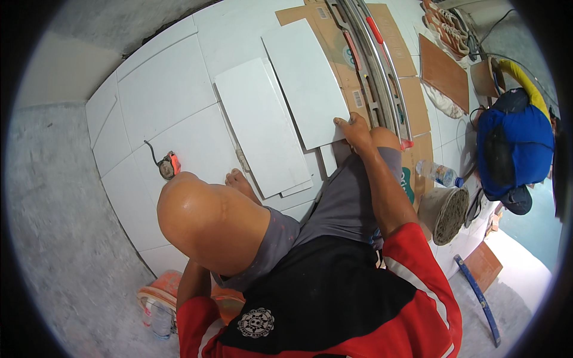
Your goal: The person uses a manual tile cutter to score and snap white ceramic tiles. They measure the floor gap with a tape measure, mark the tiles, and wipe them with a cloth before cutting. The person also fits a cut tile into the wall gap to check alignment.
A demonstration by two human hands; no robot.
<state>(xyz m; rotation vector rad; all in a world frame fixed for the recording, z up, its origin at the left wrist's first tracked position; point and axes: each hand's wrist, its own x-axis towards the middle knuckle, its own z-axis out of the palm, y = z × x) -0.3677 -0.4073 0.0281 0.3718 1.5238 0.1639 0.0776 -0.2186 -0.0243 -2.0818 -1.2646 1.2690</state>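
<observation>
Right hand (358, 134): fingers grip the near right corner of the white tile (304, 80), seemingly to steady it. Tile lies partly over cardboard (413, 98), beside the cutter (365, 65); cardboard presumably guards the floor (158, 89). Left hand: hidden, finger state undeterminable.

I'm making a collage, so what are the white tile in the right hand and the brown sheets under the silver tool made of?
The white tile in the right hand looks like ceramic, maybe porcelain: smooth, low-shine, with crisp straight edges. The brown sheets look like cardboard: dull, flat, with printed patches.
</observation>
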